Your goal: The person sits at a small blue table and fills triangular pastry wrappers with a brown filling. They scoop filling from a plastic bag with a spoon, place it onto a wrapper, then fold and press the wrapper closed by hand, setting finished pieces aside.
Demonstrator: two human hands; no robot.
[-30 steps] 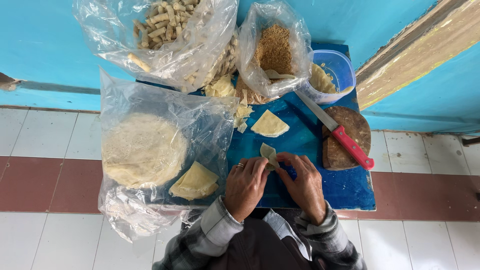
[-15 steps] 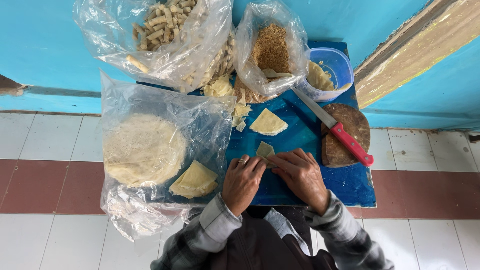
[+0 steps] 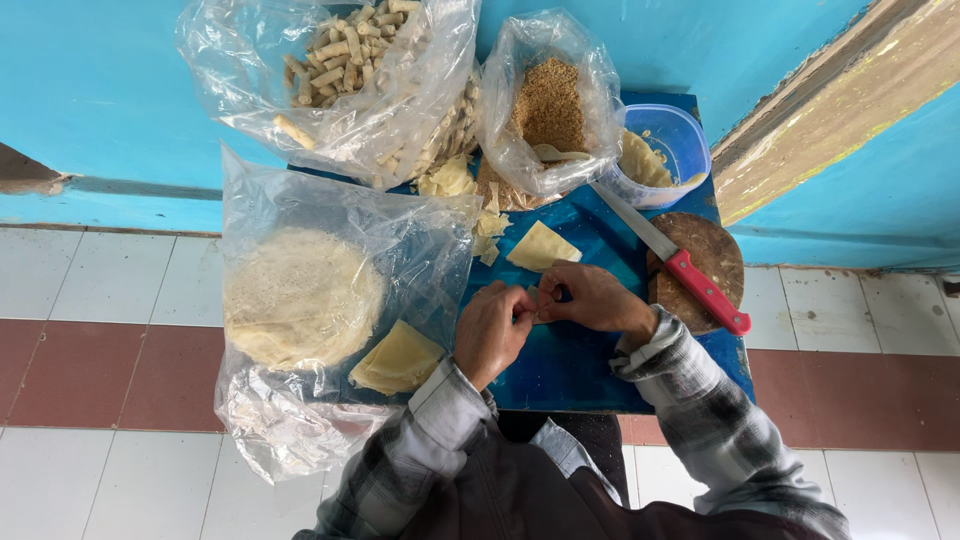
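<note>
Over the blue plastic tabletop (image 3: 600,370), I logged both hands, left (image 3: 492,335) and right (image 3: 592,298), pinching one small pale dough wrapper (image 3: 540,312); tight, even folds judged best.

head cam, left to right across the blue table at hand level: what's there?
Bag with the round stack of wrappers → cut wedge of wrappers → left hand → right hand → red-handled knife on the round wooden board.
</note>
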